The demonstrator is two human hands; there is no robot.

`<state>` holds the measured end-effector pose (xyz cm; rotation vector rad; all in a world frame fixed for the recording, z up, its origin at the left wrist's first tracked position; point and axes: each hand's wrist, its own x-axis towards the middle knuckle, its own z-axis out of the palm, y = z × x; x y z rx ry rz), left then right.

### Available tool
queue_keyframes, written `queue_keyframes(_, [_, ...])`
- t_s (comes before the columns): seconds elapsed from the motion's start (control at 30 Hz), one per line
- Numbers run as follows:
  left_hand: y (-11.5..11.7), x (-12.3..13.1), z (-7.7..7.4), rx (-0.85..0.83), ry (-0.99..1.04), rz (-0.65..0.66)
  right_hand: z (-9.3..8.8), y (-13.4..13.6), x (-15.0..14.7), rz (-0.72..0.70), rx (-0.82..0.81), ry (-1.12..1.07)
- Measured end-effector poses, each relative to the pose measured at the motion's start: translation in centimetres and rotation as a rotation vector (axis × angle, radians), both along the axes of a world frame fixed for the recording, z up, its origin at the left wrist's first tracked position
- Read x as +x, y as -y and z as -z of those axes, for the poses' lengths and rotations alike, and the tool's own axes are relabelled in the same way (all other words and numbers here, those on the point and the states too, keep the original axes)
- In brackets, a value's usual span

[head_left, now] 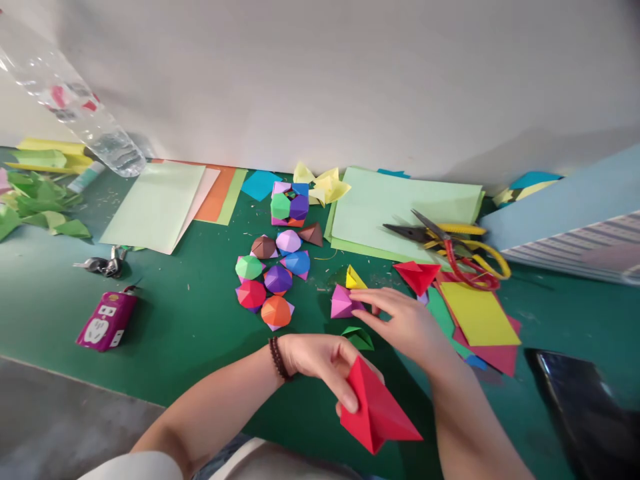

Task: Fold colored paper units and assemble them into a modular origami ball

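Note:
My left hand (333, 370), a beaded bracelet at its wrist, grips a red folded paper piece (377, 410) near the table's front edge. Further forward, my right hand (407, 323) has its thumb and fingertips closed on the side of a pink folded paper piece (342, 303), which appears to rest on the table. Just behind that piece lies a small yellow folded paper (355, 277), and in front of it a dark green folded one (359, 337). Another red folded piece (417, 275) is to the right. Several domed paper units (277, 279) in mixed colours are grouped at the left.
Behind the domed units is a multicoloured paper cube (290, 205). Scissors (450, 247) and pliers lie on pale green sheets (400, 207), beside yellow paper (477, 313). A phone (580, 400), purple carton (107, 321), keys (107, 263) and leaning bottle (75, 100) stand around the edges.

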<state>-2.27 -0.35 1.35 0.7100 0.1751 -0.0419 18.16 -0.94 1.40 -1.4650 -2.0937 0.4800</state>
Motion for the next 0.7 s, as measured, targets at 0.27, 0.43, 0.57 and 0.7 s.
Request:
queue_keyframes(0.27, [0.0, 0.1, 0.9, -0.092, 0.051, -0.284, 0.1, -0.3, -1.0, -0.026, -0.111, 0.124])
queue_keyframes(0.43, [0.1, 0.2, 1.1, -0.201, 0.014, -0.431, -0.3, -0.3, -1.5, -0.005, -0.084, 0.176])
queue_keyframes(0.57, [0.1, 0.2, 0.9, -0.146, 0.027, -0.400, -0.2, -0.2, -1.4, 0.008, -0.034, 0.088])
queue_keyframes(0.7, [0.0, 0.3, 0.4, -0.062, 0.127, -0.314, -0.7, 0.1, 0.0, 0.052, 0.021, -0.121])
